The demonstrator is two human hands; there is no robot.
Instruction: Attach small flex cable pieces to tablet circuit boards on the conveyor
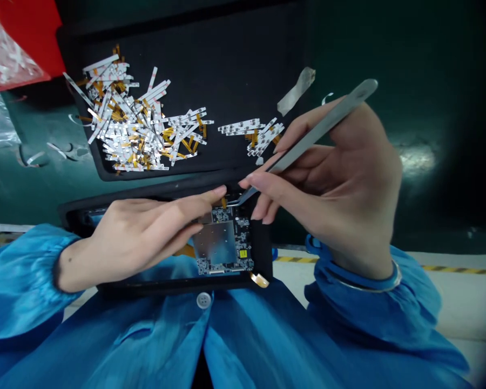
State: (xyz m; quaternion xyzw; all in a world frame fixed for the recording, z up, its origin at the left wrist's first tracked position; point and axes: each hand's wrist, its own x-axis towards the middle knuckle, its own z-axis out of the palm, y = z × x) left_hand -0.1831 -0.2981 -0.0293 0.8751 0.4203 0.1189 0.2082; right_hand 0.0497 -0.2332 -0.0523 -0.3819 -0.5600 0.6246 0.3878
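Two hands are engaged over a circuit board (227,243), which is seated in a black housing (264,254) at the near edge of the bench, just in front of the blue smock. The left hand (141,235) is laid flat across the housing with its fingers extended and nothing gripped; its index fingertip is pressed to the upper edge of the board. The right hand (340,183) is closed around a pair of tweezers (319,129), held like a pen. The tweezer tips are brought down to a small orange tab (224,202) beside that fingertip. Whether the tab is pinched by the tips cannot be told.

The step in hand is judged to be fine work on the tab at the board's upper edge. Steady pressure from the left fingertip and a light, controlled movement of the tips are called for, since small components are crowded nearby.

A large heap of white-and-orange strips (133,124) and a smaller heap (255,132) are kept on a black mat (235,65) behind.
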